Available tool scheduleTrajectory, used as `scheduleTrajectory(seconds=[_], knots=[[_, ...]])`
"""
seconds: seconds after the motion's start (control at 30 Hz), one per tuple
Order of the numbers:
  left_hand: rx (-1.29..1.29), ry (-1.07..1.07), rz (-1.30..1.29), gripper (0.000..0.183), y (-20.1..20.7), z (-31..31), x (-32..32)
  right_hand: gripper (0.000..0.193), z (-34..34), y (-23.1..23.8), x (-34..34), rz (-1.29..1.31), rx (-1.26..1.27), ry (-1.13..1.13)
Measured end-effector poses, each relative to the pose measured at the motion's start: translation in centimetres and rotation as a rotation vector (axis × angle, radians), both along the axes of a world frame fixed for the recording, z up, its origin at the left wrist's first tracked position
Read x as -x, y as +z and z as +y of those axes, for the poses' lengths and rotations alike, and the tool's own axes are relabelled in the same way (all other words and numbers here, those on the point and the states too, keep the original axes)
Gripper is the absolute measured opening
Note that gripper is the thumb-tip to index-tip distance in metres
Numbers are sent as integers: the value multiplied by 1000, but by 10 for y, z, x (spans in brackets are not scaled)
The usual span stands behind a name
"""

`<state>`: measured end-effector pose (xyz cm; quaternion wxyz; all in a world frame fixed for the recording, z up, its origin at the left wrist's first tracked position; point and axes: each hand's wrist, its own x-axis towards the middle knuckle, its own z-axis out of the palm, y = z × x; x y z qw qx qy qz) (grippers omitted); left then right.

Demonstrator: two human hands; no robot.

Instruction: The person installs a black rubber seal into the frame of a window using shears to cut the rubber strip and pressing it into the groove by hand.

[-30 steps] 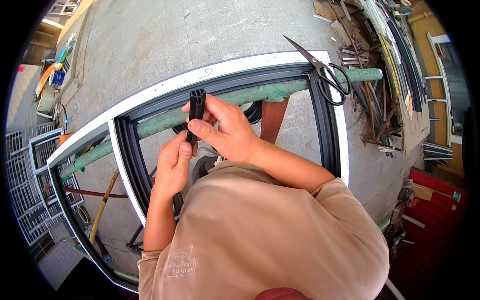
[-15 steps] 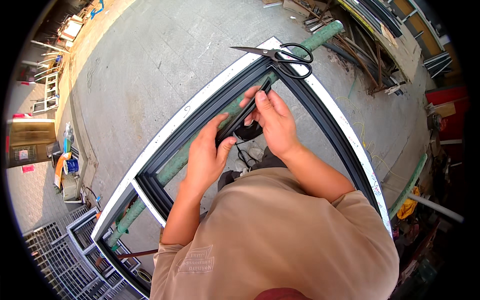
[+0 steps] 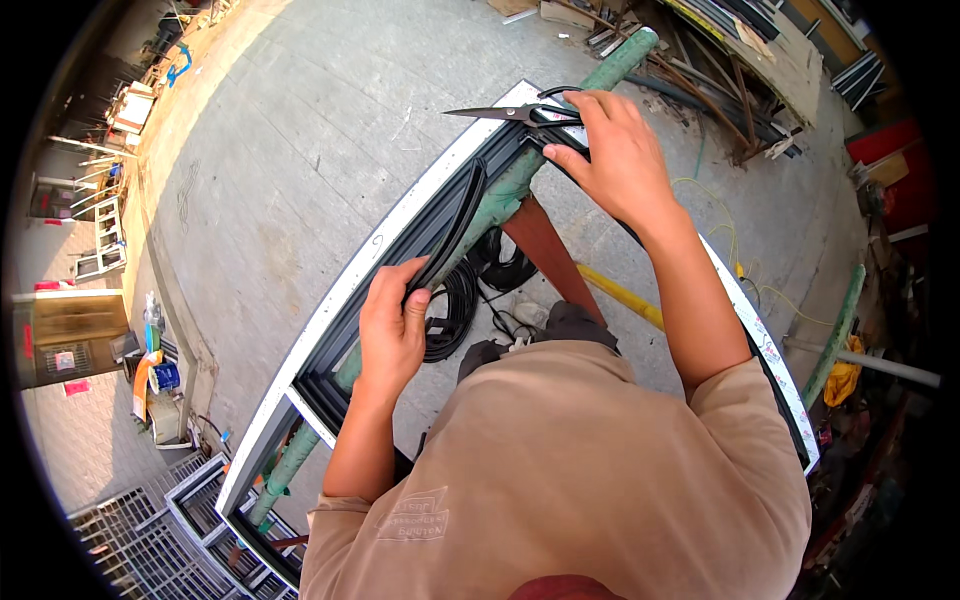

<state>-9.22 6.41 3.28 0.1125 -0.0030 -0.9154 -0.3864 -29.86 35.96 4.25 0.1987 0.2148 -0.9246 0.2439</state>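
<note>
My left hand [image 3: 392, 325] is closed on a black rubber sealing strip [image 3: 462, 215], whose free end curves up and away over the frame. At the frame's far corner, my right hand [image 3: 622, 150] is curled round the black handles of the scissors [image 3: 505, 113]. Its fingers and palm hide part of the handle loops. The scissors lie across the corner with their blades pointing left. Both hands are above a white-faced window frame [image 3: 345, 255] with dark grooved inner profiles.
A green pipe [image 3: 620, 62] runs under the frame. Below are a coil of black strip [image 3: 455, 315], a rust-brown bar [image 3: 545, 255] and a yellow bar [image 3: 625, 297]. Scrap lengths and boards [image 3: 745, 60] lie at the far right; metal grilles [image 3: 150, 530] are at the near left.
My right hand has let go of the sealing strip and moved away and right to the scissors' handles. My left hand keeps the strip, which has swung left over the frame's profile.
</note>
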Motion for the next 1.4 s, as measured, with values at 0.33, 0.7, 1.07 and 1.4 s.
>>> scheduleTrajectory(seconds=[0.33,0.7,1.07,1.4], knots=[[-103,124,-135,31,2,-2,-49,67,-9,-20,18,-66,-224,-3],[-191,256,-155,29,-11,-4,-104,63,4,-4,45,-205,-232,104],[-329,323,-222,39,3,5,-136,56,-79,49,39,-443,97,516],[-545,657,54,48,-14,35,-219,54,-258,59,-42,-640,200,1019]])
